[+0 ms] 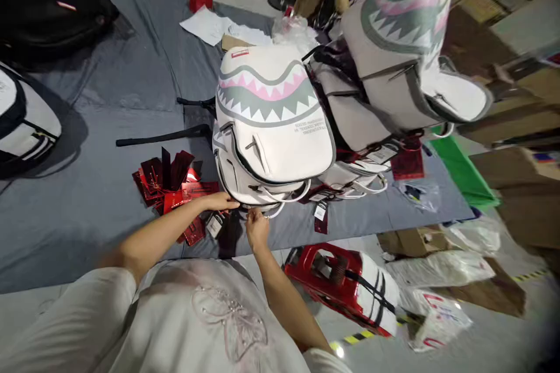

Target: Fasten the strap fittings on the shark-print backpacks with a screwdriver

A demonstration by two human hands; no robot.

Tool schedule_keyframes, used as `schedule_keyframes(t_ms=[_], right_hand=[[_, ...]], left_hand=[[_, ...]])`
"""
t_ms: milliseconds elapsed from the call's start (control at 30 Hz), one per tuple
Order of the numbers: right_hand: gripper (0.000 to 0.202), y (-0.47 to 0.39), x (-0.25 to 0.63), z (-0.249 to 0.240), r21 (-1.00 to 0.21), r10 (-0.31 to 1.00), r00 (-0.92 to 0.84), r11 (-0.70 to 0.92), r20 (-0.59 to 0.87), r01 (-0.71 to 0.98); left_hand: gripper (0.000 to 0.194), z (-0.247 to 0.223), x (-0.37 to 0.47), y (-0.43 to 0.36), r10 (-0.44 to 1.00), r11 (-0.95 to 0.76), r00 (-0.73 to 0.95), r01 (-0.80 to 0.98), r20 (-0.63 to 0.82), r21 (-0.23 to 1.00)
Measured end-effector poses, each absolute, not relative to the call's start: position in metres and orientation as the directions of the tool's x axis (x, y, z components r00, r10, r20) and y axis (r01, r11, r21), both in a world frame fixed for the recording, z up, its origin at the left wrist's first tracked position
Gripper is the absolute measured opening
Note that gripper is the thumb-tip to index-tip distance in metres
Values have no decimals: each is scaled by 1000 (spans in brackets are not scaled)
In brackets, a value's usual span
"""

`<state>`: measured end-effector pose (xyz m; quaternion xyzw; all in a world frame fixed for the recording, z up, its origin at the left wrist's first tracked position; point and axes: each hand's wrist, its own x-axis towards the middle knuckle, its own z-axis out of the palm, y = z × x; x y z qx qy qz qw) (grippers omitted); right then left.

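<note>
A white backpack [280, 154] with a pink and grey shark-mouth print lies in front of me, its top handles toward my body. My left hand [221, 201] grips its near edge, fingers pressed together at the seam. Right beside it, my right hand [257, 227] is closed in a pinch at the same edge, by the white handle [276, 210]. What sits between those fingertips is too small to make out. A pile of red tags [175, 186] lies left of the backpack, and a black strap [161, 135] stretches out above the pile.
More white backpacks [350, 111] are stacked on the right of the grey-covered table [118, 99]. At the left are a black bag [48, 6] and a white bag [26, 119]. Papers [210, 26] lie behind. A red stool [324, 271] stands on the floor near cardboard boxes [507, 186].
</note>
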<state>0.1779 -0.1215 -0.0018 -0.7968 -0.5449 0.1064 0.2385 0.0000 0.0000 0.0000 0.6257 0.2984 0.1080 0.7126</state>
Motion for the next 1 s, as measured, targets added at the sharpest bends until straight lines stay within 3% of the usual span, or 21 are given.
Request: schedule_keyframes(t_ms=[200,333,400,500,700,867,1000], right_hand=[[38,-126,178,-4,-513,912,390,-278,123,812],[52,-127,176,2,-522,925,338,-205,173,828],[60,-129,175,3,-525,944,246,-99,219,845],[59,-123,183,-9,-479,945,-22,186,328,858],[64,-92,210,-42,-411,932,-235,335,276,848],[63,-82,231,-51,-391,888,-343,446,306,806],[58,-77,235,-47,-474,919,-311,391,241,789]], left_hand=[[57,-8,-36,-20,543,180,807,158,-233,971],[29,-15,-26,-40,735,33,657,209,-166,977],[11,-15,-17,-52,837,-60,536,283,-106,957],[5,-16,-4,-60,882,-195,471,402,-20,895],[12,-21,12,-61,851,-423,515,548,107,722],[23,-23,26,-58,855,-386,518,605,24,696],[22,-24,32,-47,898,-238,435,603,-63,761]])
